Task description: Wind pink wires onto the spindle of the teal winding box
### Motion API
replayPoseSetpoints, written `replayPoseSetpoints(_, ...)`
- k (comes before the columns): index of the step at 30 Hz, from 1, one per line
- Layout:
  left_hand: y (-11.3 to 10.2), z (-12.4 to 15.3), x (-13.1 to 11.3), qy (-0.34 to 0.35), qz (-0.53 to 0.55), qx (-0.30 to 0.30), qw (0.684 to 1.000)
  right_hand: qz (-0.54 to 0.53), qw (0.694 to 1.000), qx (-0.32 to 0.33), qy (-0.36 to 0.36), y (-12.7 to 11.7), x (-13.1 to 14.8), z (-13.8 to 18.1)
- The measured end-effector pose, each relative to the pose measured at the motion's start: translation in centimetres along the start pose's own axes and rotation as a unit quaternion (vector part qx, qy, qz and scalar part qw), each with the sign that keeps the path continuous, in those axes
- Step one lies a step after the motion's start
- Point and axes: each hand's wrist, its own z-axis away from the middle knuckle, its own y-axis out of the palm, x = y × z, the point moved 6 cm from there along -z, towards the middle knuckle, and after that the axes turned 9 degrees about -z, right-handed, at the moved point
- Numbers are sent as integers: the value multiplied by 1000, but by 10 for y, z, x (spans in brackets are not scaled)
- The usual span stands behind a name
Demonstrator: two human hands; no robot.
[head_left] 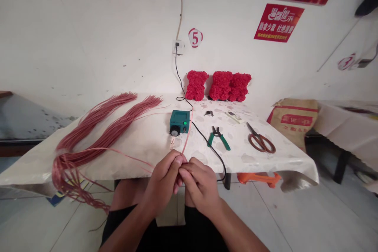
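Observation:
My left hand [165,177] and my right hand [201,183] meet at the table's front edge, fingers pinched together around a thin pink wire [188,136]. One stretch of the wire rises from my fingers past the green machine; another runs left toward the bundle. The exact grip point is hidden by my fingers. Just beyond my hands sits the small green machine [180,117] with a black toothed wheel and a lit green button. A large bundle of pink wires [97,136] lies at the left, its looped end hanging over the edge.
Green-handled wire strippers [218,139] and brown-handled scissors [261,141] lie to the right. Red fluffy bear shapes [197,86] stand against the wall. A black cord [206,141] crosses the table. Keys [208,113] and a small white device [234,117] lie behind the tools.

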Motion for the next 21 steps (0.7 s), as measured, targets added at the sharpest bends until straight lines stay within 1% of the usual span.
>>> replayPoseSetpoints(4, 2, -1, 2, -15, 3, 11, 1000, 27, 1000, -12, -6, 1, -5, 9)
replayPoseSetpoints(7, 0, 3, 4, -12, 0, 9, 1000, -11, 1000, -11, 10, -4, -5, 11)
replayPoseSetpoints(9, -2, 7, 5, -9, -4, 8, 1000, -54, 998, -29, 27, -12, -5, 10)
replayPoseSetpoints(11, -3, 12, 7, -14, -13, 9, 1000, -86, 993, -64, 56, -23, -8, 9)
replayPoseSetpoints(13, -4, 16, 9, -28, -27, 11, 999, -98, 987, -91, 88, -34, -14, 9)
replayPoseSetpoints(15, -5, 19, 10, -38, -33, 9, 999, -98, 984, -98, 110, -39, -19, 10)
replayPoseSetpoints(18, -6, 18, 8, -26, -41, -8, 999, -100, 985, -75, 119, -33, -19, 16)
replayPoseSetpoints(21, -5, 13, 2, 4, -69, -37, 997, -76, 992, -32, 97, -14, -11, 25)
